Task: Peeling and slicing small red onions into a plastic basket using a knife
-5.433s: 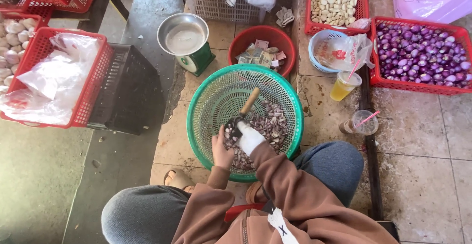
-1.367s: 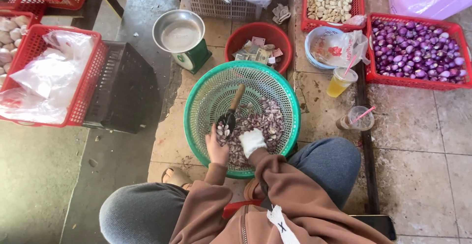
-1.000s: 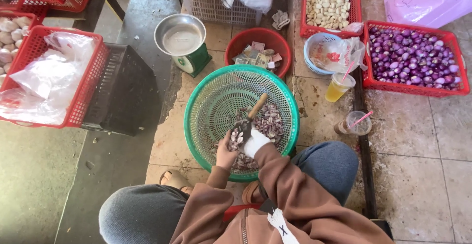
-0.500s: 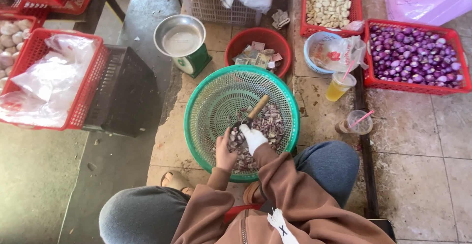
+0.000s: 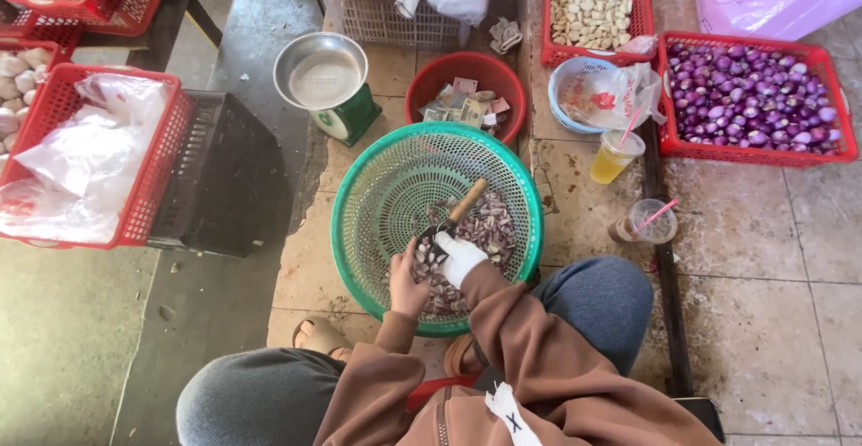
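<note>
Shallot skins [image 5: 485, 226] heaped in green mesh basket [image 5: 377, 203]. Gloved right hand [image 5: 460, 257] closed round wooden-handled knife [image 5: 453, 214]; bare left hand [image 5: 407, 286] pinched a shallot (barely visible). Far right, red crate of peeled shallots [image 5: 750, 96] well filled.

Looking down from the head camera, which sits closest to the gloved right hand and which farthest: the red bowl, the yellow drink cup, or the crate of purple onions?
From the right hand:
1. Red bowl, just beyond the green basket.
2. Yellow drink cup, up and to the right; nearly as close as the bowl.
3. Crate of purple onions, far right.
</note>
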